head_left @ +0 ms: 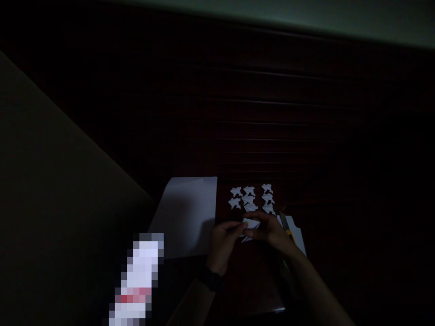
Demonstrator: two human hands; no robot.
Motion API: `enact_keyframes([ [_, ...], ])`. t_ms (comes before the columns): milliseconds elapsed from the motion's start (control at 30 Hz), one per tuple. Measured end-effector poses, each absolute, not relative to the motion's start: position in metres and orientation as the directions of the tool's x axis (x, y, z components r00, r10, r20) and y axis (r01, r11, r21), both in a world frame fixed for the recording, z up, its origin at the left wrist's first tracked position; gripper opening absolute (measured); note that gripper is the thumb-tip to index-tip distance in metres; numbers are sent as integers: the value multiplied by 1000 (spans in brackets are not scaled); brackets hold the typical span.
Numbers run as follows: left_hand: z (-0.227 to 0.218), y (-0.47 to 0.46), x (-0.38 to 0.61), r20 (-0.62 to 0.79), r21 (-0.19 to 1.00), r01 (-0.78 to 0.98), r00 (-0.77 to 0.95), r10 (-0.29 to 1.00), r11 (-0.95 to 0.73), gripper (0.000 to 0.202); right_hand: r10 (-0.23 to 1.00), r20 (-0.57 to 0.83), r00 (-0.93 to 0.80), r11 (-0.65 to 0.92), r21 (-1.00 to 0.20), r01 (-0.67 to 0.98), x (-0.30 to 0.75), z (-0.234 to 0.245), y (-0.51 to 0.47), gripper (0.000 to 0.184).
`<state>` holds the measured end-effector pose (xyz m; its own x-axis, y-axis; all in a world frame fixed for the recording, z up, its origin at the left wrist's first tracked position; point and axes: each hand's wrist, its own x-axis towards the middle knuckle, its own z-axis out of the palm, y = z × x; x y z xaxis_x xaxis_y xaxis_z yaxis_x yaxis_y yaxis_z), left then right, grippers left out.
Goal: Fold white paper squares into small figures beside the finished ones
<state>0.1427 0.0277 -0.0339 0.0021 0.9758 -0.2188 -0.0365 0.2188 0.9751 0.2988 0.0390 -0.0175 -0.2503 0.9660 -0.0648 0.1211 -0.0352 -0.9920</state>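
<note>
Between my two hands is a small piece of folded white paper (251, 223), with creased, pointed edges. My left hand (222, 237), with a dark band on its wrist, pinches the paper's left side. On the right, my right hand (272, 231) grips it with thumb below and fingers along the upper edge. Just beyond the hands, several small folded paper figures (249, 199) lie in rows on the dark table. The dim light hides the finer folds.
A large white sheet (190, 213) lies left of my hands. To the right, a yellow-handled cutting tool (288, 232) rests on white paper (299, 237). A dark panelled surface (258, 104) rises behind, and a blurred-out bright shape (139, 276) shows at lower left.
</note>
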Motion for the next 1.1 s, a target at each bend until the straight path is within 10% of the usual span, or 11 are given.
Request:
enact_keyframes([
  [1100, -32, 29, 144, -96, 994, 60, 46, 994, 93, 25, 982, 190, -20, 181, -887, 425, 290, -23, 36, 14],
])
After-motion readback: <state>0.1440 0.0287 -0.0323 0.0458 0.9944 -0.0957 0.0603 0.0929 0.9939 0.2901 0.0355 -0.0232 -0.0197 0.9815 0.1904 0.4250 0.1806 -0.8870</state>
